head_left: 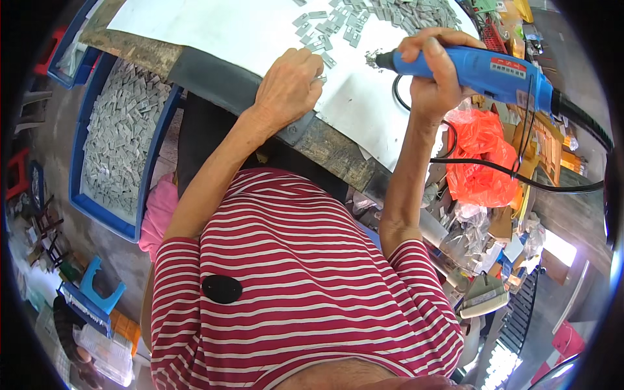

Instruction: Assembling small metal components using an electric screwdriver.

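My right hand wraps around a blue electric screwdriver, raised over the white-covered table and pointing left. A cluster of tiny dark bits, like small screws, shows around its black tip. My left hand is closed near the table's front edge, knuckles up. A sliver of a small grey piece shows at its fingertips; the rest is hidden by the fingers. Just beyond it lie loose small grey plates, flat and slotted or holed, thickening into a pile at the far right.
A blue tray full of similar grey plates stands to my left, beside a pink cloth. The screwdriver's black cable loops at the right. A red plastic bag and clutter fill the right side. The table's worn edge runs before me.
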Demonstrator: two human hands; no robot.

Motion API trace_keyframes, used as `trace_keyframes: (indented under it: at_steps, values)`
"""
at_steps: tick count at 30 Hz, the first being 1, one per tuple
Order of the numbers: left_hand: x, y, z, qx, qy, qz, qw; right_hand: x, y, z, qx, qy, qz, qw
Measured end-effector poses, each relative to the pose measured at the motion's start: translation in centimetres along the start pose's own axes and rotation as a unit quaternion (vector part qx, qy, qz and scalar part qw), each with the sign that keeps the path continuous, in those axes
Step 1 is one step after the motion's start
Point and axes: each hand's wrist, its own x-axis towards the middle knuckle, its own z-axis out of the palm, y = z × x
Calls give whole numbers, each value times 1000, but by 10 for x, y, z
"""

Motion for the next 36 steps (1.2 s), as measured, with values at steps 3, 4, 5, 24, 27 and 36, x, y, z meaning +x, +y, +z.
trace_keyframes:
  at_steps: [3,4,5,24,27,36]
  values:
    - [3,6,-1,9,0,36,999,1,-2,-21,-67,60,-13,996]
    - [2,5,-2,9,-7,34,999,0,0,-23,-82,74,-9,994]
    - [1,3,-3,9,-14,31,999,-1,1,-23,-82,85,-14,993]
    - [-28,-9,-82,-110,119,-179,970,-2,25,-48,-113,134,-39,984]
    - [-56,-44,-122,-31,202,-212,956,0,26,-45,-99,146,-30,984]
    - [-130,-136,-181,248,270,-324,872,-1,21,-40,-102,158,-27,982]
